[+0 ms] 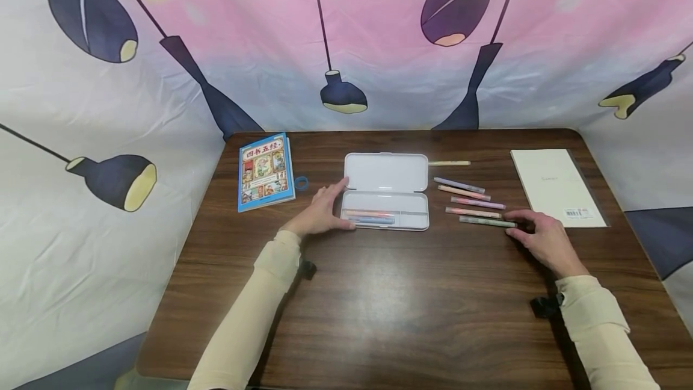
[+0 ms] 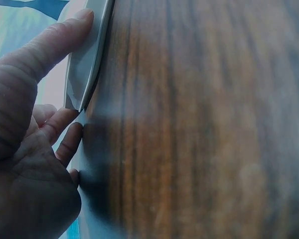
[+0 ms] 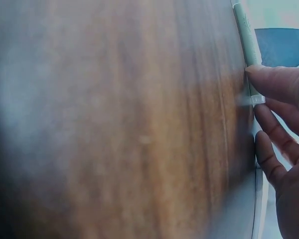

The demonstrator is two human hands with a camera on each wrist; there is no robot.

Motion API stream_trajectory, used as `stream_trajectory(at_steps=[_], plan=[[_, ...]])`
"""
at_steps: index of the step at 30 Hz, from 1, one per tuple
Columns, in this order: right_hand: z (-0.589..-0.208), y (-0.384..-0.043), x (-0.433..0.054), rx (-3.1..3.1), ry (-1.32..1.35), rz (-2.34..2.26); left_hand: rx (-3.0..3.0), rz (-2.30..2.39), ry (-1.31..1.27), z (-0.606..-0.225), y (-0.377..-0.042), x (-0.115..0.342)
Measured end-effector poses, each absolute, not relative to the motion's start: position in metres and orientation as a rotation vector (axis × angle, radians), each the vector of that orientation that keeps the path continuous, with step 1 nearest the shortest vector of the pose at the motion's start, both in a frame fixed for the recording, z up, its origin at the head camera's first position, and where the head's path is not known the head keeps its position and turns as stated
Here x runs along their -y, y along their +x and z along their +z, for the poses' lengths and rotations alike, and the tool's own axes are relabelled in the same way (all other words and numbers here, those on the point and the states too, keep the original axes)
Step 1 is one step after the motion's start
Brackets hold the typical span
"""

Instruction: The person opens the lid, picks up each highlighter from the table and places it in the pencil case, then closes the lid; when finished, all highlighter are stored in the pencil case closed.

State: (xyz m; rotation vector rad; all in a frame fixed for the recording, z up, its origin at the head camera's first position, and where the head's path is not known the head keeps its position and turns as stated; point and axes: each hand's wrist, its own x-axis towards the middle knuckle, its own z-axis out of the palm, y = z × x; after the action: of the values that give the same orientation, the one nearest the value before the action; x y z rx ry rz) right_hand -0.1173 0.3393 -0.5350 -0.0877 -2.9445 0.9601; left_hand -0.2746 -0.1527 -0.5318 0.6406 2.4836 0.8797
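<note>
Figure: pens beside an opened pen case. From my remote station I read the step in hand as taking up the green pen [image 1: 483, 221], the nearest of the loose pens. It lies flat on the desk [image 1: 379, 318], to the right of the pen case [image 1: 385, 171], its right end between the thumb and forefinger of my right hand [image 1: 543, 239]. The right-wrist view shows these digits closed narrowly near the clear tip; how firmly, I cannot tell.

My left hand [image 1: 323, 209] is spread wide, the thumb against the case's near edge and the forefinger by its hinge side, apparently steadying it. The case stands open, its lid folded back; in the tray lie an orange-pink pen [image 1: 368, 213] and a blue pen [image 1: 370, 220].

Above the green pen are a peach pen [image 1: 473, 213], a purple pen [image 1: 478, 203] and others. The notepad [image 1: 554, 185] lies to the right, the picture book [image 1: 265, 170] to the left.

I judge that the next move calls for a secure pinch and a straight lift, clear of the peach pen just beside it, with the case kept still.
</note>
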Motion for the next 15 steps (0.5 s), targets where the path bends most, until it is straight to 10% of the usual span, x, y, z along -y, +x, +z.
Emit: stream_trajectory(at_steps=[15], plan=[[-0.5317,-0.1171,-0.3355,2.970,-0.057,0.963,-2.483,0.886,0.643,-0.5311,-0.2738,0.1537]])
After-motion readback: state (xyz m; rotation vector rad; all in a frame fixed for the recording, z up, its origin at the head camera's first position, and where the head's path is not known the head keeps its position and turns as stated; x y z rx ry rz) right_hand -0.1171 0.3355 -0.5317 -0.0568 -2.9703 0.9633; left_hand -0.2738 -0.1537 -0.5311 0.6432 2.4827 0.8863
